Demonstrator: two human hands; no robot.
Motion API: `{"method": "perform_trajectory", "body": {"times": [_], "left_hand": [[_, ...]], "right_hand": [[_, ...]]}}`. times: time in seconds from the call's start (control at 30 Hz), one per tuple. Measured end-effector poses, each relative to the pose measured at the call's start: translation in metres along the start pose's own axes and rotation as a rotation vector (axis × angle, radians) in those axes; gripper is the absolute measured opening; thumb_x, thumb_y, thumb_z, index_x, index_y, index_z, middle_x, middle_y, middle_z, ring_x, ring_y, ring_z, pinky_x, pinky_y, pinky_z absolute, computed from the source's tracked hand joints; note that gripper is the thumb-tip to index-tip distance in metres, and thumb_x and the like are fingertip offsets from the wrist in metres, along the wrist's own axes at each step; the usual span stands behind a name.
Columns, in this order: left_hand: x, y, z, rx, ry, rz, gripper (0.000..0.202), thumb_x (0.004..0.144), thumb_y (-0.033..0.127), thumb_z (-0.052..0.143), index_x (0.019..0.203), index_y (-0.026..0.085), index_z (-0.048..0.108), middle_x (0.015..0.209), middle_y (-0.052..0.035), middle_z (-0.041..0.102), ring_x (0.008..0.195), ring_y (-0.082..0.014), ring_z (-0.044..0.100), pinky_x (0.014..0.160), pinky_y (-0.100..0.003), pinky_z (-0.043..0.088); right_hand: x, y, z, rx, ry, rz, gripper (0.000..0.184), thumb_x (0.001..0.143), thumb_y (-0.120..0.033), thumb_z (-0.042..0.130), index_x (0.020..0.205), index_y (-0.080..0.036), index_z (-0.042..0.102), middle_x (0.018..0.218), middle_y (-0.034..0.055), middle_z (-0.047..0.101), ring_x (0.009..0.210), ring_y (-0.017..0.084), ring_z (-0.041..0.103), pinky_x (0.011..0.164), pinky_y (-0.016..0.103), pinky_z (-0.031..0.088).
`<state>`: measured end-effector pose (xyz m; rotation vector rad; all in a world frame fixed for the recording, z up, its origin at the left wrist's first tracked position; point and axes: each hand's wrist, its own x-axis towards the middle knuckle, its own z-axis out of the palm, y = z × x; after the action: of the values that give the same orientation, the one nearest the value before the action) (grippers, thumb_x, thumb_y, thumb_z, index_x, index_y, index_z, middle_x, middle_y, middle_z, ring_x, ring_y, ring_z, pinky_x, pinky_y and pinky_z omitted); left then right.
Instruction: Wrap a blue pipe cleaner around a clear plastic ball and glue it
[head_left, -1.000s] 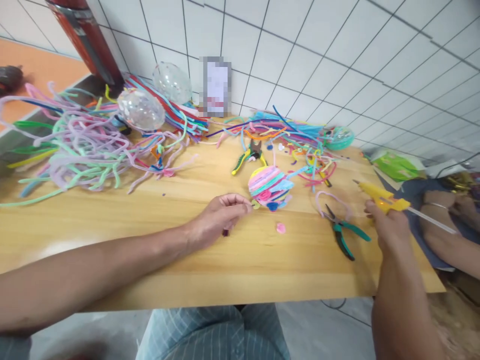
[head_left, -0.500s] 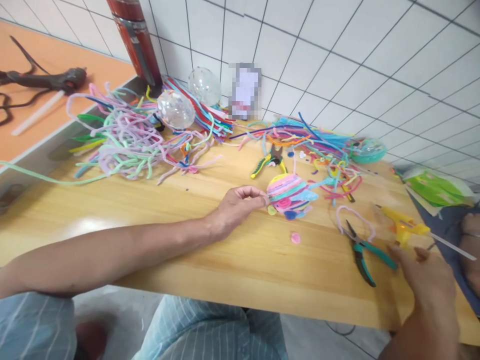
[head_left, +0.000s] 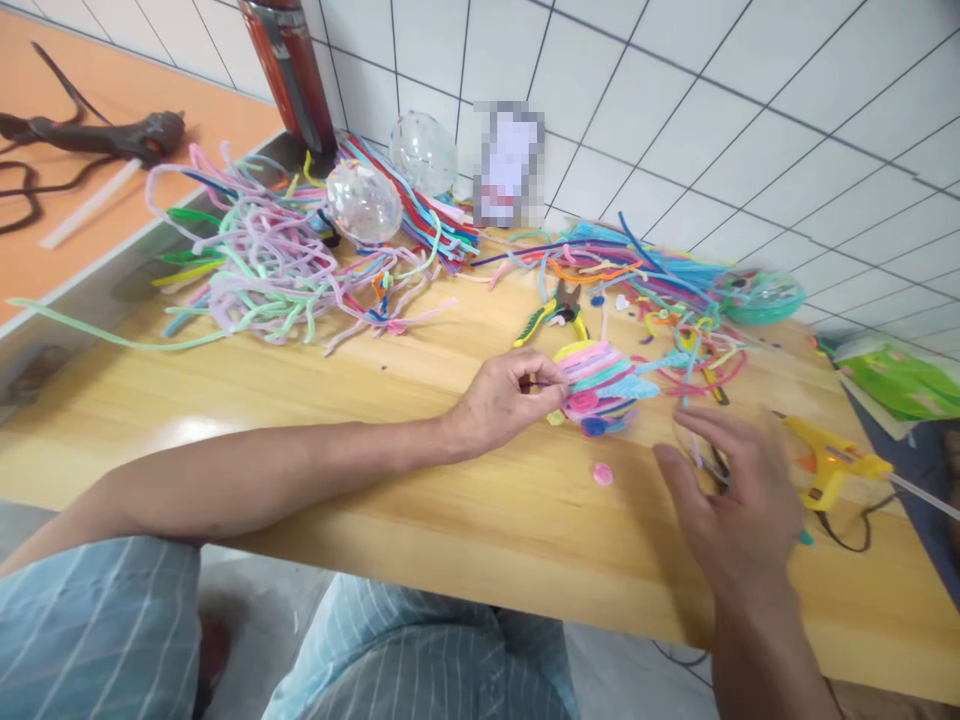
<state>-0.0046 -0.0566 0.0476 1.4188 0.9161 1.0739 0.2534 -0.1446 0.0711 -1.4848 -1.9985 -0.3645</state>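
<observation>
I record my left hand (head_left: 502, 402) pinching the left edge of the pipe-cleaner ball (head_left: 604, 385) at centre frame on the desk (head_left: 420, 510), my right hand (head_left: 739, 492) spread flat lower right, beside the glue gun (head_left: 831, 462).

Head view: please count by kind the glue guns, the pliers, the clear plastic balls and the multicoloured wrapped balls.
Glue guns: 2 (yellow glue gun, black glue gun)
Pliers: 2 (yellow-handled pliers; teal-handled pliers, mostly under the right hand)
Clear plastic balls: 2
Multicoloured wrapped ball: 1, pinched by the left hand
Total: 7
</observation>
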Motion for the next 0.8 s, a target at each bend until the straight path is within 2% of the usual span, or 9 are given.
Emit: {"method": "perform_trajectory", "body": {"times": [0.1,0.27,0.57,0.8], "left_hand": [[0.0,-0.001,0.0,0.076,-0.003,0.063,0.009,0.088,0.017,0.075,0.079,0.017,0.078,0.079,0.0009,0.069,0.069,-0.0092,0.055,0.067,-0.022,0.042],[0.002,-0.004,0.002,0.182,-0.011,0.124,0.01,0.09,0.015,0.072,0.084,0.019,0.079,0.079,0.001,0.068,0.07,-0.0103,0.053,0.068,-0.023,0.04],[0.005,-0.015,0.0,0.321,-0.048,0.26,0.013,0.091,0.013,0.07,0.085,0.019,0.079,0.082,-0.0018,0.072,0.074,-0.0115,0.06,0.072,-0.023,0.045],[0.009,-0.03,-0.002,0.415,-0.03,0.621,0.014,0.099,0.016,0.065,0.094,0.018,0.078,0.087,-0.0037,0.075,0.081,-0.0124,0.069,0.075,-0.022,0.053]], "right_hand": [[0.008,-0.006,0.017,0.061,0.024,-0.051,0.037,0.097,-0.028,0.075,0.133,-0.027,0.069,0.124,0.0097,0.081,0.116,0.031,0.077,0.102,0.052,0.061],[0.005,-0.005,0.038,0.123,0.031,-0.103,0.039,0.096,-0.027,0.076,0.134,-0.024,0.069,0.124,0.0109,0.08,0.115,0.03,0.077,0.098,0.049,0.062],[0.003,-0.005,0.044,0.11,0.031,-0.134,0.04,0.095,-0.025,0.077,0.134,-0.023,0.069,0.127,0.0135,0.078,0.119,0.03,0.076,0.1,0.049,0.062],[0.003,-0.004,0.048,0.129,0.052,-0.149,0.043,0.095,-0.025,0.078,0.136,-0.025,0.068,0.125,0.0124,0.078,0.115,0.03,0.076,0.097,0.048,0.062]]}}
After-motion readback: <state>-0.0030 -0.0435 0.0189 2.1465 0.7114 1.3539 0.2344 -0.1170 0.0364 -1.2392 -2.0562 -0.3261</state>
